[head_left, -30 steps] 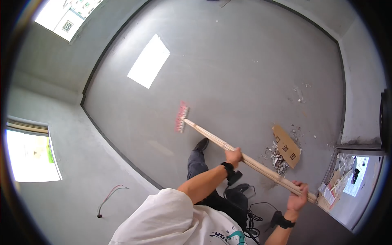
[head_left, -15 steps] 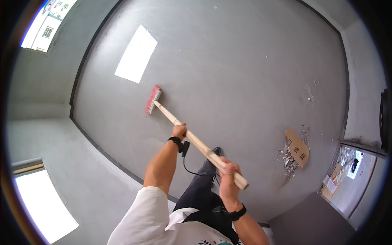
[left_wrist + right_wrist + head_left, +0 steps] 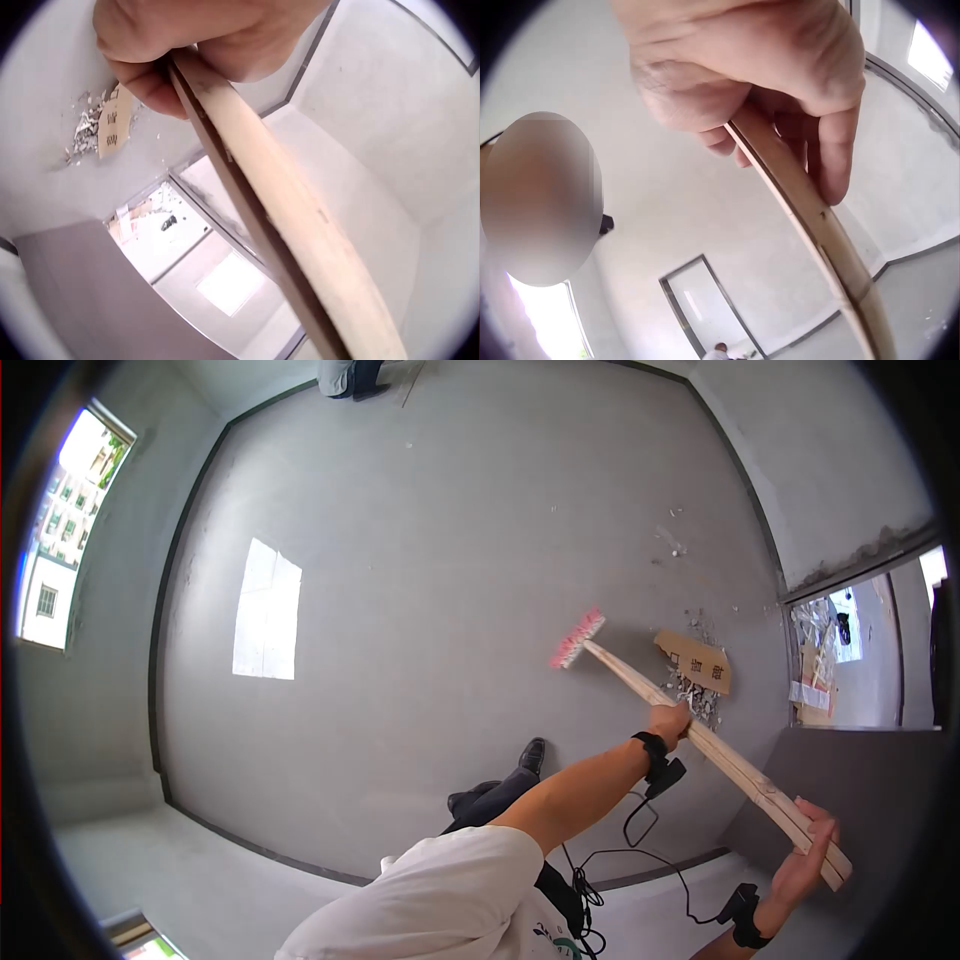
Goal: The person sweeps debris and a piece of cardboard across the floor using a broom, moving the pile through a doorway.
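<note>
A push broom with pink and white bristles [image 3: 578, 638] stands at the floor, its head just left of a rubble pile [image 3: 703, 700]. My left hand [image 3: 668, 722] grips its pale wooden handle [image 3: 740, 775] partway down. In the left wrist view, the curled fingers [image 3: 154, 88] wrap the handle, which has a dark lengthwise gap. Near the upper end, my right hand [image 3: 808, 855] holds the handle; the right wrist view shows its fingers [image 3: 836, 154] bent round the wood. A torn piece of cardboard [image 3: 705, 663] with printed characters lies on the rubble.
Smaller crumbs [image 3: 672, 545] dot the grey floor [image 3: 430, 590] further off. To the right is a doorway [image 3: 870, 650] with debris beyond it. Black cables [image 3: 585, 890] hang beside my legs. At the far wall a person [image 3: 350, 378] is partly visible.
The broom head first went left, away from the rubble, then came right, close to the pile. Both hands kept holding the handle. The head view has turned.
</note>
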Available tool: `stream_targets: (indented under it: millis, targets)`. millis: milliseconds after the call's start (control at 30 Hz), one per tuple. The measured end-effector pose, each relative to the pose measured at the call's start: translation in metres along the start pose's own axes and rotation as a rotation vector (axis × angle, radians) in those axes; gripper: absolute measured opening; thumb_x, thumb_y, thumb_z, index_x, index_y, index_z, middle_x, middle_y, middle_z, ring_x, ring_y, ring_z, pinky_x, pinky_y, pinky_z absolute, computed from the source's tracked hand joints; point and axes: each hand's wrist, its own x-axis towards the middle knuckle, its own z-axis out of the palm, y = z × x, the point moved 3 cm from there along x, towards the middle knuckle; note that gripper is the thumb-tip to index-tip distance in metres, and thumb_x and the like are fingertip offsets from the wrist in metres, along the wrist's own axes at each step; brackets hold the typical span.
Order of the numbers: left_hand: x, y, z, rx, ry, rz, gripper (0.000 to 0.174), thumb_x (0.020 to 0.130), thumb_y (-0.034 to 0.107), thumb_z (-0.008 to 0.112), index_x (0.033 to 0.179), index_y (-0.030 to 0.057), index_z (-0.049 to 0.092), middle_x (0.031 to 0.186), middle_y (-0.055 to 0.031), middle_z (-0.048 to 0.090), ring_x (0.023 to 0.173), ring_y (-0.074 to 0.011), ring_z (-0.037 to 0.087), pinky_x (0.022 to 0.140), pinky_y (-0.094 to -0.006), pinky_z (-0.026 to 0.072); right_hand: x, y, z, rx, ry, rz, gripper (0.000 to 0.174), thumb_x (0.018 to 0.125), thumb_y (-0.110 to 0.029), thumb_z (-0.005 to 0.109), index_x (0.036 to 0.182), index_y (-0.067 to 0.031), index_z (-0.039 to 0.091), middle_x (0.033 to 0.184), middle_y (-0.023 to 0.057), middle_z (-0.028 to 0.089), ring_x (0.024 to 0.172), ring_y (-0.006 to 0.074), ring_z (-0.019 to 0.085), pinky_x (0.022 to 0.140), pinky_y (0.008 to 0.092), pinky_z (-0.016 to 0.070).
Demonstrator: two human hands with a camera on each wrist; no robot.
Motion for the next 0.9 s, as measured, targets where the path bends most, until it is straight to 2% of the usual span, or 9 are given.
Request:
stream_targets:
  millis: [167, 333, 400, 500, 533, 633, 700, 800, 900]
  targets:
    - [-0.083, -0.017, 0.0, 0.091, -0.083, -0.051, 0.028, 0.078, 0.024, 0.06, 0.084, -0.003, 0.055, 0.072, -0.01, 0.057, 0.058, -0.019, 0.057, 0.049, -0.032, 0.0473, -0.087, -0.043, -0.035, -0.013, 0.013, -0.212, 0.033, 0.094, -0.033, 0.031, 0.08, -0.0043, 0.041, 0.098, 0.0133, 0.052, 0.1, 0.0243, 0.049, 0.097, 0.0434, 0.0312]
    - [-0.119, -0.014, -0.08, 0.217, -0.011, -0.02, 0.035, 0.077, 0.018, 0.062, 0.096, -0.0079, 0.048, 0.083, -0.0161, 0.058, 0.067, -0.0234, 0.062, 0.054, -0.0317, 0.0533, -0.152, 0.002, -0.045, 0.205, 0.312, -0.166, 0.033, 0.094, -0.034, 0.032, 0.08, -0.0062, 0.043, 0.091, 0.0087, 0.052, 0.102, 0.0227, 0.047, 0.099, 0.0464, 0.0272]
    - [-0.104, 0.008, -0.136, 0.256, 0.04, -0.006, 0.043, 0.077, 0.018, 0.062, 0.103, -0.0098, 0.042, 0.09, -0.0185, 0.057, 0.073, -0.0257, 0.062, 0.058, -0.033, 0.0543, -0.155, 0.042, -0.013, 0.503, 0.381, -0.058, 0.037, 0.093, -0.04, 0.034, 0.079, -0.0062, 0.043, 0.087, 0.0119, 0.054, 0.092, 0.0251, 0.054, 0.092, 0.0444, 0.0346]
    - [-0.061, 0.07, -0.244, 0.268, 0.218, 0.066, 0.055, 0.077, 0.018, 0.063, 0.112, -0.0115, 0.033, 0.102, -0.0227, 0.052, 0.085, -0.0273, 0.06, 0.064, -0.0338, 0.0542, -0.126, 0.082, 0.097, 0.762, 0.135, 0.054, 0.036, 0.092, -0.04, 0.035, 0.078, -0.0081, 0.043, 0.084, 0.0103, 0.055, 0.092, 0.0266, 0.053, 0.093, 0.0457, 0.0325]
    - [-0.046, 0.099, -0.284, 0.218, 0.37, 0.149, 0.036, 0.078, 0.014, 0.061, 0.098, -0.0106, 0.045, 0.086, -0.0148, 0.055, 0.071, -0.0236, 0.061, 0.054, -0.0328, 0.0547, -0.114, 0.099, 0.138, 0.822, 0.087, 0.091, 0.034, 0.092, -0.039, 0.036, 0.078, -0.0085, 0.043, 0.083, 0.0105, 0.055, 0.093, 0.0274, 0.053, 0.092, 0.0459, 0.0328]
    - [-0.004, 0.216, -0.415, 0.261, 0.593, 0.228, 0.033, 0.077, 0.018, 0.06, 0.093, -0.0081, 0.047, 0.081, -0.0126, 0.054, 0.065, -0.0231, 0.058, 0.052, -0.034, 0.0507, -0.069, 0.093, 0.317, 0.781, 0.039, 0.303, 0.031, 0.092, -0.036, 0.039, 0.076, -0.0085, 0.042, 0.084, 0.0118, 0.056, 0.093, 0.0289, 0.053, 0.093, 0.0469, 0.0326]
    - [0.031, 0.293, -0.513, 0.184, 0.643, 0.334, 0.034, 0.075, 0.022, 0.062, 0.089, -0.0043, 0.047, 0.076, -0.0104, 0.051, 0.059, -0.0226, 0.053, 0.05, -0.0346, 0.0468, -0.044, 0.096, 0.436, 0.874, -0.101, 0.322, 0.026, 0.09, -0.029, 0.043, 0.077, -0.007, 0.044, 0.088, 0.0143, 0.058, 0.096, 0.0295, 0.054, 0.096, 0.0466, 0.0314]
    - [0.052, 0.412, -0.608, 0.228, 0.62, 0.105, 0.025, 0.077, 0.024, 0.059, 0.083, 0.0017, 0.049, 0.066, -0.0078, 0.05, 0.057, -0.0198, 0.053, 0.05, -0.0314, 0.046, -0.024, 0.077, 0.592, 0.862, -0.127, 0.448, 0.02, 0.089, -0.021, 0.048, 0.076, -0.005, 0.046, 0.091, 0.0153, 0.06, 0.101, 0.0279, 0.053, 0.097, 0.0449, 0.0319]
    - [0.1, 0.441, -0.655, 0.526, 0.474, 0.154, 0.023, 0.082, 0.026, 0.05, 0.078, 0.0033, 0.049, 0.062, -0.0064, 0.046, 0.055, -0.0187, 0.052, 0.05, -0.0314, 0.0445, -0.019, 0.057, 0.647, 0.617, -0.144, 0.452, 0.017, 0.09, -0.016, 0.046, 0.08, -0.002, 0.05, 0.09, 0.013, 0.061, 0.099, 0.0236, 0.055, 0.096, 0.0384, 0.0344]
